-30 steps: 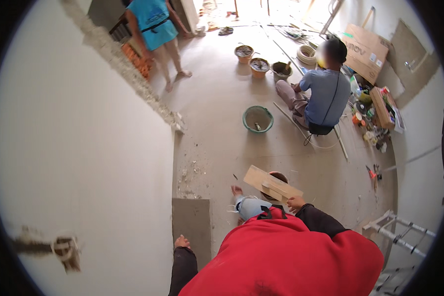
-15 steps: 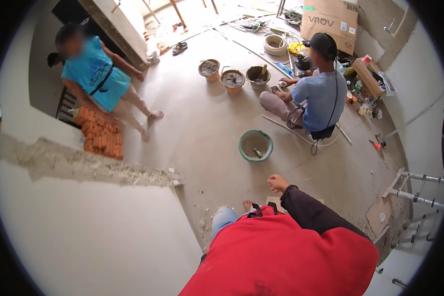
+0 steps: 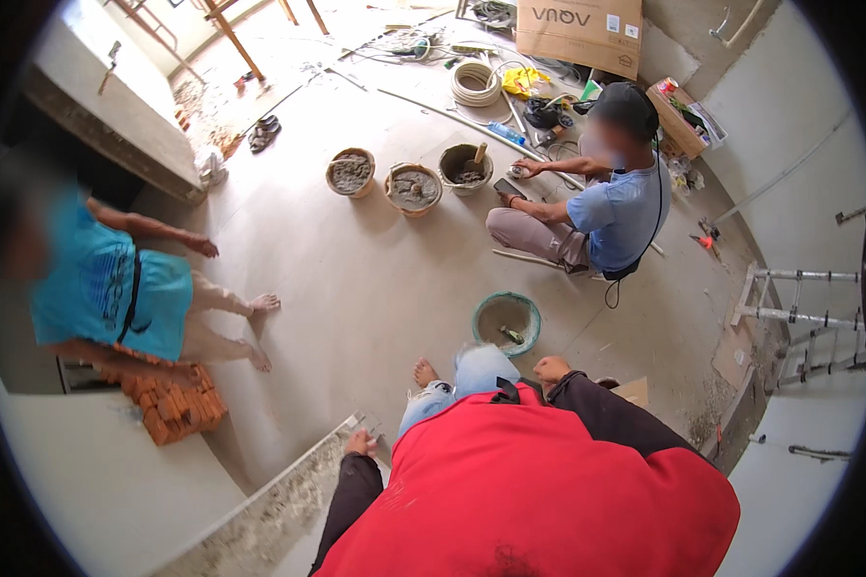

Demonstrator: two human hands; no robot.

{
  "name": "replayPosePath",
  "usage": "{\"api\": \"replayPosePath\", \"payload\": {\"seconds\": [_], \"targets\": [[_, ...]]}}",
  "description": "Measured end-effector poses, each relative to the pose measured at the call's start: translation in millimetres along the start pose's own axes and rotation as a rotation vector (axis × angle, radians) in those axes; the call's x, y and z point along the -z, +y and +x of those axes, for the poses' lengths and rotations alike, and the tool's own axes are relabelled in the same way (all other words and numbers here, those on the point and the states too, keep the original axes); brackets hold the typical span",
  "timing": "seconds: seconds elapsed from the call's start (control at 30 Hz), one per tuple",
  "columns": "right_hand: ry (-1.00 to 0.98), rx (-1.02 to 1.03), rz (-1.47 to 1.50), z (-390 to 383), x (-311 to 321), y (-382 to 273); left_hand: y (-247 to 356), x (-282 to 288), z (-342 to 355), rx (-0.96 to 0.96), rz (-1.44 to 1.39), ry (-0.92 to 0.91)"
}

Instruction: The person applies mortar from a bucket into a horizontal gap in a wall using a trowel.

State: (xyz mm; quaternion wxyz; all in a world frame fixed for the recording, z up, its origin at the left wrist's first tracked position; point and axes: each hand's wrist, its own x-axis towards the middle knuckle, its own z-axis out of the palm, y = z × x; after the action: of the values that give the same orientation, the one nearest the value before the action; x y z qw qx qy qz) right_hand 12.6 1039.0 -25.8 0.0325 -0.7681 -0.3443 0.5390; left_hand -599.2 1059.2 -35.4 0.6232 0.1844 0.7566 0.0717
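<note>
My left hand (image 3: 361,442) is beside the broken end of the low wall (image 3: 293,486), its visible fingers stretched out and nothing seen in them. Whether it rests on the wall I cannot tell. In front of my body, my right hand (image 3: 550,369) is curled like a loose fist near my knee, with nothing visible in it. Just ahead stands a round basin (image 3: 477,322) with a green rim. A small tool (image 3: 512,335), too small to name surely, lies inside it.
Three buckets (image 3: 414,188) of grey mortar stand ahead. A person in light blue (image 3: 616,216) sits at right, holding a phone; another in turquoise (image 3: 115,279) stands at left by stacked bricks (image 3: 178,404). Cables, pipes and a cardboard box (image 3: 579,38) lie behind. A ladder (image 3: 799,313) is at right.
My view has swung and I have come closer to the basin. My left hand has come into view at the wall's end. My bare foot and jeans show more. The standing person appears further left.
</note>
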Motion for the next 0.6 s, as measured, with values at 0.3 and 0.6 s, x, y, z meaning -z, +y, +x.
{"api": "replayPosePath", "payload": {"seconds": [0.3, 0.6], "targets": [[0.028, -0.134, 0.46, 122.0, 48.8, -240.4, 322.1, -30.5, 106.9, -0.061, 0.186, -0.138], [0.167, 0.057, 0.056, 451.7, 142.8, -393.1, 555.2, -275.1, 167.8, -0.195, 0.782, -0.471]]}}
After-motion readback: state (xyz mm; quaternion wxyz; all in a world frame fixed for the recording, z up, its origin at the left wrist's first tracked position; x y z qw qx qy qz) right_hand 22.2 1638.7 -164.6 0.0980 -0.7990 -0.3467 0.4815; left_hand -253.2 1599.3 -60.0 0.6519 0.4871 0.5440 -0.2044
